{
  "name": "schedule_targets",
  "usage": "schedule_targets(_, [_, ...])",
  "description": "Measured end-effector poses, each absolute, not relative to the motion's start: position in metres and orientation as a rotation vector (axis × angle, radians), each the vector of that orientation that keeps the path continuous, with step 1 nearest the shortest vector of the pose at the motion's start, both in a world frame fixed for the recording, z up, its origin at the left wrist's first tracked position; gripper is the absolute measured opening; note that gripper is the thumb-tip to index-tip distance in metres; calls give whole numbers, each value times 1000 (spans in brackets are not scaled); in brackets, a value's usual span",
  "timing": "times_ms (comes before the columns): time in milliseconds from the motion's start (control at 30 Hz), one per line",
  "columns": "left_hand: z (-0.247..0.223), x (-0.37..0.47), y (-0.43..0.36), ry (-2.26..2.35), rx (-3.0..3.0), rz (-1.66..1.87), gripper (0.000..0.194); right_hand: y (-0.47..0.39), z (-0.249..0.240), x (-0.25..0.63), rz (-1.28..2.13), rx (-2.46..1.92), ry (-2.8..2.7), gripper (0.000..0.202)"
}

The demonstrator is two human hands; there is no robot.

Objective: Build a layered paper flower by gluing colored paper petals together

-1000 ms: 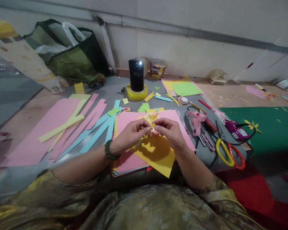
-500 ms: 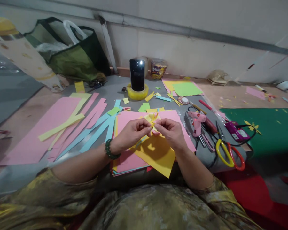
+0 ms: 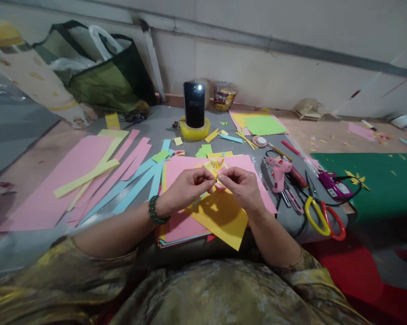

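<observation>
My left hand (image 3: 194, 184) and my right hand (image 3: 242, 184) meet over a stack of coloured paper, the fingertips of each pinched together. Between them is a small yellow and pink paper flower (image 3: 215, 167), partly covered by the fingers. Which part each hand grips is too small to make out. Below the hands, a yellow-orange paper sheet (image 3: 223, 221) lies askew on the pink top sheet (image 3: 179, 228) of the stack. A dark green bead bracelet (image 3: 155, 210) circles my left wrist.
Left lie paper strips in yellow, pink and blue (image 3: 135, 194). A phone (image 3: 194, 104) stands in a yellow tape roll (image 3: 194, 131) behind. On the right are a pink glue gun (image 3: 278, 171), scissors (image 3: 318, 216), a purple power socket (image 3: 335, 185) and a green mat (image 3: 379, 180). A bag (image 3: 105, 76) stands back left.
Both hands stay at nearly the same spot, still pinching at the paper flower. Only slight finger movement shows, and the view has shifted a little.
</observation>
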State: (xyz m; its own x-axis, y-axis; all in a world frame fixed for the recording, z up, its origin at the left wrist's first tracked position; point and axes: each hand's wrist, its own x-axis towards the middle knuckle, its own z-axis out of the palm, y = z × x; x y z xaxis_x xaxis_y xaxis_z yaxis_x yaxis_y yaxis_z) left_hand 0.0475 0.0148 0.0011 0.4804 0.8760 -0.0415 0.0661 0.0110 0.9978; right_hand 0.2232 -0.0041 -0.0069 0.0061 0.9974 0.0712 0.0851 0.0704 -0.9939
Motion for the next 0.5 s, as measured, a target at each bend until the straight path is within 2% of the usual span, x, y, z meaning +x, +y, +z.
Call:
schedule_targets(200, [2,46,14,878,1457,803,26,-3,-5,225,1038,-1199,-1287,34])
schedule_targets(367, [3,46,14,878,1467,784,26,-3,-5,224,1142,-1164,-1258,44])
schedule_targets(500, [3,47,13,898,1486,746,28,-4,-6,222,1171,-1168,-1250,41])
